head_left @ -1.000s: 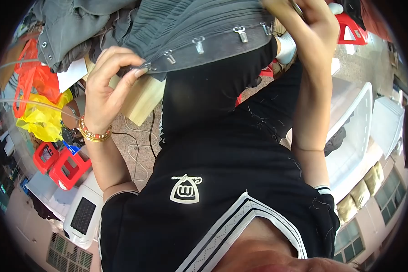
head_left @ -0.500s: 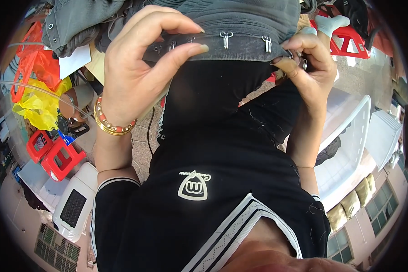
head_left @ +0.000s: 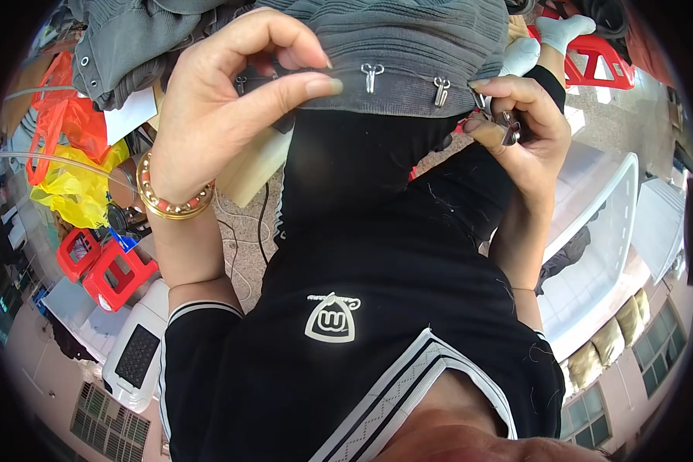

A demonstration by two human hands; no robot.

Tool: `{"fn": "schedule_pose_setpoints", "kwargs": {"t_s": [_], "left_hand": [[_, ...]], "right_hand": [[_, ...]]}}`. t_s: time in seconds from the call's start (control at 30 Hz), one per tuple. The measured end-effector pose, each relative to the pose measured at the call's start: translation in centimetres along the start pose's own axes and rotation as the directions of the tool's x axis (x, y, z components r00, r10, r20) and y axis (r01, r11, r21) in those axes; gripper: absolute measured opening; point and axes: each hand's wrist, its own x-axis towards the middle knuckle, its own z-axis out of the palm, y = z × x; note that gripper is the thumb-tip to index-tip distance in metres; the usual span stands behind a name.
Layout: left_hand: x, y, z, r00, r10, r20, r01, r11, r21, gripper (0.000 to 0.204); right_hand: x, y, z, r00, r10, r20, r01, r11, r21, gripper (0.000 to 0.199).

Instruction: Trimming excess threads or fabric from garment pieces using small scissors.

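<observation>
A dark grey ribbed garment (head_left: 420,42) lies over my lap, its dark edge band (head_left: 404,96) toward me. Silver metal hook fasteners (head_left: 372,78) stand in a row along the band. My left hand (head_left: 215,115), with a beaded gold bracelet (head_left: 175,202), is over the left part of the band. Its thumb and forefinger are apart, with nothing visible between them. My right hand (head_left: 533,127) pinches the band's right end between thumb and forefinger. Small metal pieces (head_left: 510,128) show among its curled fingers; how they are held is partly hidden.
More grey cloth with metal eyelets (head_left: 123,58) is piled at the upper left. Red and yellow plastic bags (head_left: 69,192) and red stools (head_left: 119,273) are on the left. A large white plastic bin (head_left: 593,262) with dark cloth stands on the right, near another person's socked foot (head_left: 564,32).
My left hand has shifted slightly left and down. The band and its hooks have moved a little left and toward me. My right hand keeps its pinch on the band's end.
</observation>
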Motion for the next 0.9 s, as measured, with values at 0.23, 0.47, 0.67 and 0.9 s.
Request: {"fn": "schedule_pose_setpoints", "kwargs": {"t_s": [0.23,0.47,0.67,0.9], "left_hand": [[0.4,0.3,-0.1,1.000,-0.006,0.014,0.007,0.997,-0.071,0.017],[0.5,0.8,-0.3,0.996,0.085,0.002,-0.085,0.993,0.083,0.018],[0.2,1.2,-0.3,0.984,0.177,-0.017,-0.171,0.967,0.188,0.016],[-0.3,1.3,0.1,0.979,0.187,-0.081,-0.182,0.981,0.061,0.015]], "right_hand": [[0.0,-0.1,0.0,1.000,-0.004,-0.001,0.004,1.000,-0.019,0.043],[-0.1,-0.4,-0.1,0.999,0.028,-0.015,-0.028,1.000,-0.004,0.046],[0.4,-1.0,-0.3,1.000,0.002,-0.031,-0.004,0.999,-0.051,0.048],[1.6,-2.8,0.1,1.000,-0.009,0.003,0.009,0.995,-0.097,0.050]]}}
